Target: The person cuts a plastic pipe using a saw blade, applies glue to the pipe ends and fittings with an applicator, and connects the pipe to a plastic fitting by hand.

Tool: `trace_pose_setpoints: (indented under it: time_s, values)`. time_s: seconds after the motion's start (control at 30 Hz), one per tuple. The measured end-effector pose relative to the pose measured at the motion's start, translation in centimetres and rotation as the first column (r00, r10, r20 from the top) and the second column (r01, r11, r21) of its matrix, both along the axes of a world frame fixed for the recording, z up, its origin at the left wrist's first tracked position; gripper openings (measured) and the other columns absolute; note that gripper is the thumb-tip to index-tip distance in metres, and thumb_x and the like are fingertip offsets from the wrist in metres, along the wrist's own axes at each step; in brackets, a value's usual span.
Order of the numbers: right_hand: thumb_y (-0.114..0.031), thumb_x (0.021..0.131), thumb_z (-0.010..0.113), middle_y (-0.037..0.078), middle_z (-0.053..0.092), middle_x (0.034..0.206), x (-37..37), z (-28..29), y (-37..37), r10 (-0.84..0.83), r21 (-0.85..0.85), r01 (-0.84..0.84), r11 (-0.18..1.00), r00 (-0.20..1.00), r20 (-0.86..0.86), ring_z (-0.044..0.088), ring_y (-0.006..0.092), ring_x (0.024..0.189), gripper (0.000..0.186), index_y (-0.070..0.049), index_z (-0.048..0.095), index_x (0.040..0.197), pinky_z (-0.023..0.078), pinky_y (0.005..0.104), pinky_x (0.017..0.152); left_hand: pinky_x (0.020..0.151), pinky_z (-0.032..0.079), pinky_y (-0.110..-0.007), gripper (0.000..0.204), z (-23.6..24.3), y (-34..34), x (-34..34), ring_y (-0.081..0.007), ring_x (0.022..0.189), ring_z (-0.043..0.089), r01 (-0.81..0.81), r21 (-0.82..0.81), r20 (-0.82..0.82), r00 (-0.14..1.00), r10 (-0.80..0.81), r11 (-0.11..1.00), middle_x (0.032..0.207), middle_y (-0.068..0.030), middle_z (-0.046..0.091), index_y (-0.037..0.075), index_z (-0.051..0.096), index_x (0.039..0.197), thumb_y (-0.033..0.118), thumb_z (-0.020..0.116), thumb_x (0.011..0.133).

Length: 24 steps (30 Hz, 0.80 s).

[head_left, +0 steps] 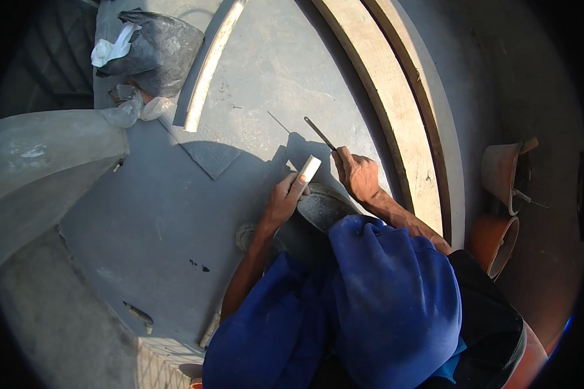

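My left hand (283, 200) is closed around a short, pale, straight-edged piece (310, 168), its end pointing up and away. To its right, my right hand (359, 176) is wrapped round a thin dark strip (318, 131) with a rounded tip, slanting up to the left; it looks like a hacksaw blade. The two held things are apart. Just below and between my hands is a dark round container (322, 206) with greyish material in it, partly hidden by my blue-clad knee.
Two long wooden beams (396, 104) run along the right. Beyond them lie two orange-brown pots (498, 175). A black bucket (169, 55) and a pale strip (214, 65) are at the upper left. A small tool (139, 315) lies on the grey floor (143, 240) at lower left.
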State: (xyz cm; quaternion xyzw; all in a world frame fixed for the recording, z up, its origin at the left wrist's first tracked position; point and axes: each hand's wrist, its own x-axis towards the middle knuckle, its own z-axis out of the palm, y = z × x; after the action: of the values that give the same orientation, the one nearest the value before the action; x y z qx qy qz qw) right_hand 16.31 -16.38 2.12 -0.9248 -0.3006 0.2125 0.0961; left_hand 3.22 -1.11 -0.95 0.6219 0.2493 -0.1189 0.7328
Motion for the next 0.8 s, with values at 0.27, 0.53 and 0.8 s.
trace_pose_setpoints:
  time_s: [0.27,0.53,0.8]
  values:
    - [-0.020,0.089,0.052,0.011,0.060,0.062,0.1,-0.5,-1.0,0.138,0.202,-0.160,0.966,0.983,0.120,0.062,0.0248,0.054,0.014,-0.007,0.051,0.093,0.048,0.0365,0.049,0.059,0.039,-0.023,0.033,0.4,0.2,0.2,-0.0067,0.064,0.047,-0.010,-0.076,0.015,1.000,0.011,0.997,0.070,-0.0001,0.054,0.002,0.056,0.089,0.030,0.042,0.096]
    - [-0.019,0.091,0.049,0.013,0.059,0.061,-1.0,-1.9,-1.5,0.185,0.421,-0.258,0.870,0.961,0.205,0.059,0.0292,0.051,0.013,-0.006,0.050,0.093,0.046,0.0380,0.046,0.058,0.039,-0.023,0.036,0.7,1.2,0.4,-0.0075,0.061,0.046,0.038,-0.320,-0.010,0.999,-0.044,0.947,0.072,-0.0016,0.053,0.003,0.056,0.093,0.033,0.038,0.097]
    - [-0.022,0.091,0.049,0.011,0.059,0.056,-1.1,-2.4,-1.6,0.211,0.379,-0.280,0.882,0.954,0.214,0.058,0.0284,0.046,0.014,-0.008,0.050,0.093,0.044,0.0384,0.041,0.053,0.037,-0.020,0.049,-0.1,1.8,0.4,-0.0069,0.057,0.045,0.034,-0.389,-0.077,0.995,-0.070,0.920,0.072,-0.0027,0.054,-0.005,0.053,0.108,0.040,0.038,0.096]
